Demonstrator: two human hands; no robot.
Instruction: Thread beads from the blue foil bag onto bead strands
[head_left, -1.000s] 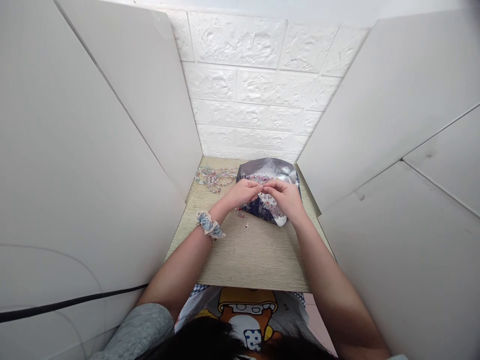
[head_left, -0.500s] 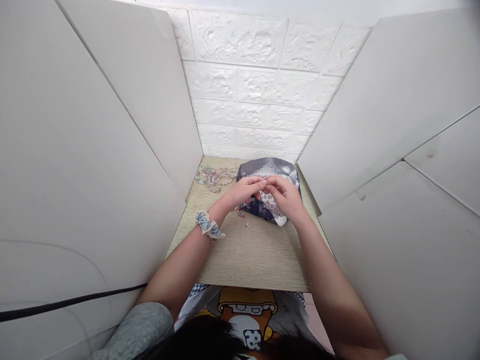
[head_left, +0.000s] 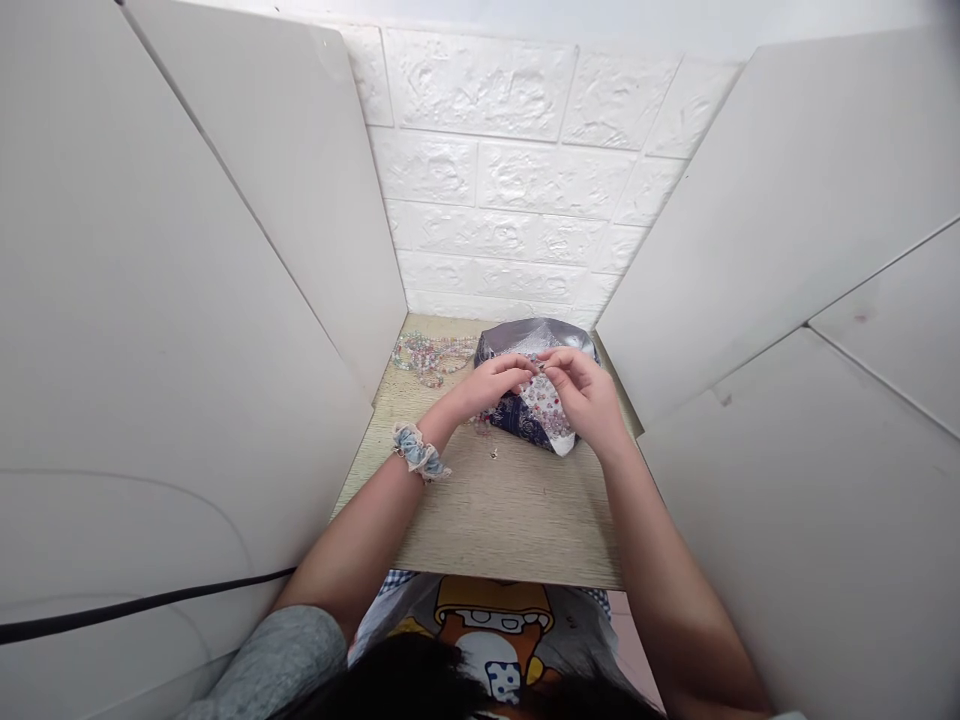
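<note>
My left hand [head_left: 496, 384] and my right hand [head_left: 586, 396] meet fingertip to fingertip above a dark blue patterned pouch [head_left: 529, 418] with a silvery lining. Both are closed in a pinch around something tiny, too small to make out. Below the fingers, a clear plastic bag [head_left: 553, 412] of small pink, red and pale beads lies on the pouch. Strings of multicoloured beads [head_left: 431, 356] lie to the left, beyond my left hand. A few reddish beads [head_left: 482, 420] show under my left hand.
A tiny metallic piece [head_left: 493, 455] lies on the wood-grain tabletop [head_left: 502, 520]. White panels [head_left: 300, 200] stand close on both sides, and a white brick-pattern wall [head_left: 517, 180] closes the back. A black cable [head_left: 150, 604] runs along the lower left.
My right hand has shifted slightly right, so its fingertips part a little from the left ones and more of the bead bag shows. My left hand has barely moved.
</note>
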